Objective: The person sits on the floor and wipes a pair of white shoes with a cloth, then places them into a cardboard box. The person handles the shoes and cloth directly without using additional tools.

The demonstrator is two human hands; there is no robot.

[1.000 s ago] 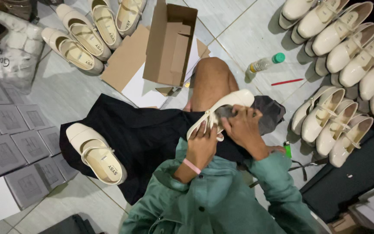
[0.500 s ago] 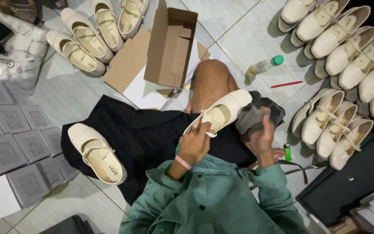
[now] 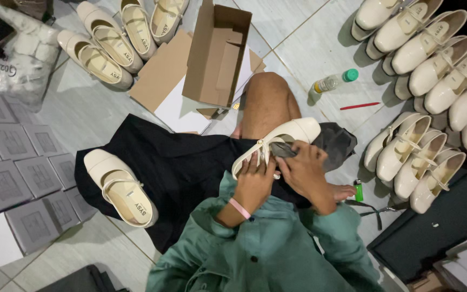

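Head view: a person sits on the tiled floor, a cream strap shoe [image 3: 277, 145] held over the lap at centre. Left hand [image 3: 255, 181] is clamped on its heel end; right hand [image 3: 305, 167] presses a grey cloth [image 3: 335, 141] against its side, fingers closed on the cloth. By my judgement the step in hand is wiping the shoe; a next move would call for turning it to reach the unwiped side. Its mate [image 3: 120, 186] lies left on black fabric [image 3: 179, 162]. An open brown cardboard box [image 3: 217, 51] stands far centre on flat cardboard. Grey square boxes [image 3: 12, 162] stack at left. Small bottle with green cap [image 3: 333, 82], red pen [image 3: 359, 106] and green lighter [image 3: 358, 190] lie right.
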